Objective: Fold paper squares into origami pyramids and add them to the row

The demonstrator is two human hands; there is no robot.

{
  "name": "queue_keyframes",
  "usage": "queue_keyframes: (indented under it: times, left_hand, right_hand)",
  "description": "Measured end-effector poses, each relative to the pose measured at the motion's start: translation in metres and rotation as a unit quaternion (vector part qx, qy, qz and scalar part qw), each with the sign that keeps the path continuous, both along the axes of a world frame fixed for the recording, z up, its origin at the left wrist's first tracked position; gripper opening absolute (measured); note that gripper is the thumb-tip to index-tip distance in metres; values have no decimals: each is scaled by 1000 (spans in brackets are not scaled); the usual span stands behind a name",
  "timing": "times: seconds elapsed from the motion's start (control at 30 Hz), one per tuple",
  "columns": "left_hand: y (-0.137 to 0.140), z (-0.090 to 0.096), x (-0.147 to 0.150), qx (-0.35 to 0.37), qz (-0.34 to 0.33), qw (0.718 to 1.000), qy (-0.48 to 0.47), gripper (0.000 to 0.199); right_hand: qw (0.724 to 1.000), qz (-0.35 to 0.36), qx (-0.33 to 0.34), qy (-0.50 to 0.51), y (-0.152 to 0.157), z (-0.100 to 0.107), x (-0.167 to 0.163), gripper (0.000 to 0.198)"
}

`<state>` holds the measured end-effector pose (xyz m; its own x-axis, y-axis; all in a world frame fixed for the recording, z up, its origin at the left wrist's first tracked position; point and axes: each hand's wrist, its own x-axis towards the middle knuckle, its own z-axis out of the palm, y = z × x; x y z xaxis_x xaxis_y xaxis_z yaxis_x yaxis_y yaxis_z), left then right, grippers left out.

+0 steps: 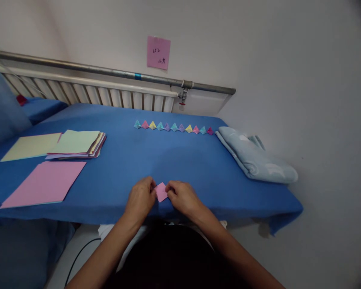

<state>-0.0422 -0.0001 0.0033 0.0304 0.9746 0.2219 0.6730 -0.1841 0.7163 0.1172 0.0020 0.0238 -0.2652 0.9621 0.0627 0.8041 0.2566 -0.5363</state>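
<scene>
A small pink square of folded paper (pixel 161 192) is held between my two hands near the front edge of the blue-covered table. My left hand (pixel 140 197) pinches its left corner between thumb and fingers. On the opposite side, my right hand (pixel 185 196) grips the right corner, its fingers curled. The paper sits with one corner pointing away from me. Farther back, a row of small folded paper pieces (pixel 174 127) in teal, pink, yellow and purple runs across the table.
To the left lie a stack of coloured paper (pixel 76 142), yellow sheets (pixel 31 146) and large pink sheets (pixel 45 182). A folded light-blue blanket (pixel 255 156) rests at the right end. Behind the table (pixel 123 160) are a radiator (pixel 108 96) and a pipe with a valve (pixel 184 94).
</scene>
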Motion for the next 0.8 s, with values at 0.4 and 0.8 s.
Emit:
queue_keyframes:
  times: [0.4, 0.8]
  left_hand:
    - [-4, -18, 5, 141, -180, 954, 194, 22]
    - [-7, -16, -4, 177, -246, 901, 311, 31]
  right_hand:
    - [998, 14, 30, -61, -9, -2, 9, 18]
    - [976, 96, 165, -106, -22, -17, 13, 19]
